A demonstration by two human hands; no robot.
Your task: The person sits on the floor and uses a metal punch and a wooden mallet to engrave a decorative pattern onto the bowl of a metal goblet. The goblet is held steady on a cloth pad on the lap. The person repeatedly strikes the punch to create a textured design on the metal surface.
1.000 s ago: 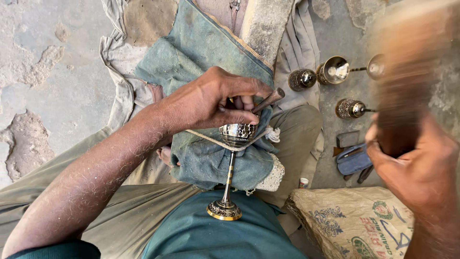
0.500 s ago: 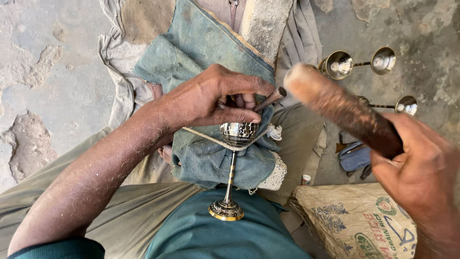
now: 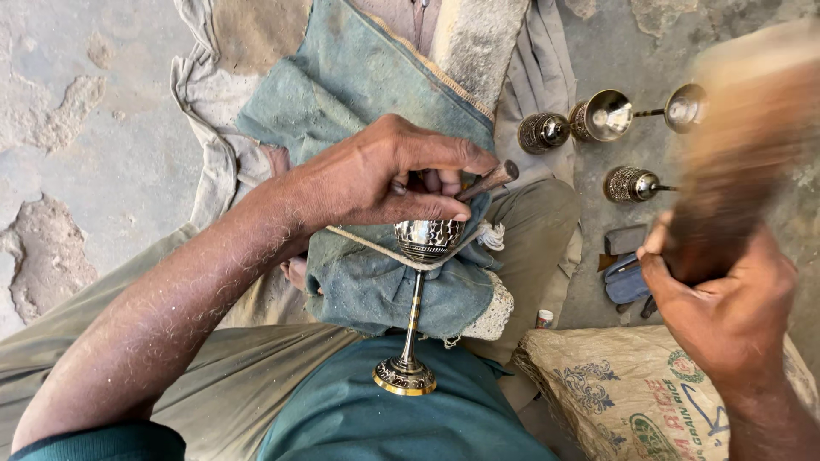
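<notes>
An engraved metal goblet [image 3: 420,282] lies on a folded blue cloth [image 3: 376,128] over my lap, its bowl away from me and its round foot toward my belly. My left hand [image 3: 384,175] rests on the bowl and pinches a short metal punch [image 3: 489,180] against it. My right hand [image 3: 726,299] grips the handle of a wooden mallet [image 3: 752,137], which is raised and blurred at the right.
Several more metal goblets [image 3: 598,119] lie on the concrete floor at the upper right. A printed woven sack [image 3: 632,393] sits at the lower right. Small dark tools [image 3: 623,265] lie beside my right leg. The cracked floor [image 3: 77,128] spreads to the left.
The mallet came down onto the punch half a second ago and has swung back up to the right. My left hand and the goblet have stayed in place.
</notes>
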